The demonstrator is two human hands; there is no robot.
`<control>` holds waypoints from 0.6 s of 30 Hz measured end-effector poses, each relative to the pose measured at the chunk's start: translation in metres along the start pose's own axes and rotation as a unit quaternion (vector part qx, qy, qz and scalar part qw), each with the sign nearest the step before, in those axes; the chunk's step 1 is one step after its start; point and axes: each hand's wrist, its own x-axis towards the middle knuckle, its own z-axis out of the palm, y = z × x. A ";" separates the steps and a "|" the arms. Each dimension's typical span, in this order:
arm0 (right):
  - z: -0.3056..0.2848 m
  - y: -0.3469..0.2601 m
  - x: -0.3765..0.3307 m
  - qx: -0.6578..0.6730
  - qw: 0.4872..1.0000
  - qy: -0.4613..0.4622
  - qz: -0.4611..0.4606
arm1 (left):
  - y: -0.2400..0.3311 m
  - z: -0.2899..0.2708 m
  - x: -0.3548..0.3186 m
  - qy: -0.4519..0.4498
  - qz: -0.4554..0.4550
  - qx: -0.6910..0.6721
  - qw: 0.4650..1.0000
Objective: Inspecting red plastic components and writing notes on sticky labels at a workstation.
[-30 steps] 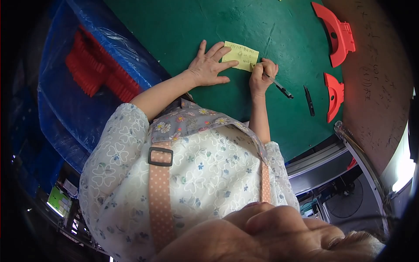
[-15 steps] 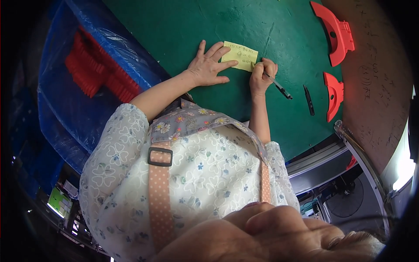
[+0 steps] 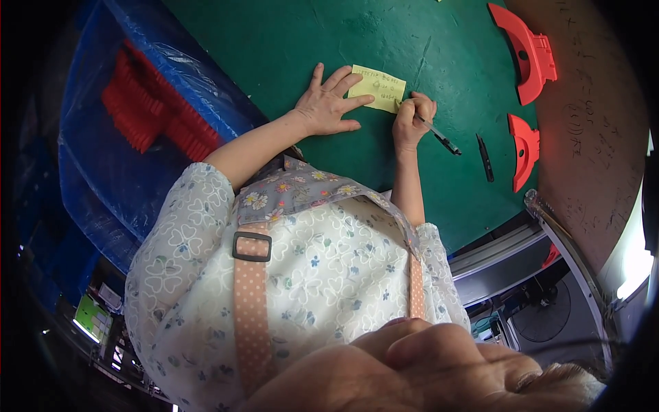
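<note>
A small yellow paper note (image 3: pixel 383 84) with handwriting lies flat on the green tabletop (image 3: pixel 302 41). My left hand (image 3: pixel 329 106) rests with its fingers spread, and some of the fingertips lie on the note's left part. At the note's lower right corner, my right hand (image 3: pixel 413 122) is closed round a pen (image 3: pixel 439 136). The pen's back end points to the lower right, and its tip meets the note near the last written line. To the right of that hand lies a slim black tool (image 3: pixel 486 158), too small to name surely.
Two curved red plastic parts, a larger one (image 3: pixel 525 55) and a smaller one (image 3: pixel 525 152), lie along the table's right edge beside a brown board (image 3: pixel 576 123) with writing. At left, a blue plastic-lined bin (image 3: pixel 89 178) holds several stacked red parts (image 3: pixel 154 106).
Almost nothing differs. The left hand stays spread on the note, and the right hand with the pen shows at most a slight shift at the note's corner.
</note>
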 end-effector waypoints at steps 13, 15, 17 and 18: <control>-0.012 -0.005 -0.014 0.212 0.961 -0.012 0.175 | -0.001 0.001 0.000 0.005 0.002 0.002 1.000; -0.012 -0.004 -0.020 0.114 0.988 -0.072 0.074 | -0.001 0.000 0.000 0.006 0.009 0.006 1.000; -0.012 -0.009 -0.020 0.034 0.996 -0.080 0.024 | -0.002 0.000 -0.001 0.008 0.015 0.012 1.000; -0.011 -0.009 -0.020 0.036 0.996 -0.078 0.022 | -0.002 0.001 -0.001 0.021 0.020 0.012 1.000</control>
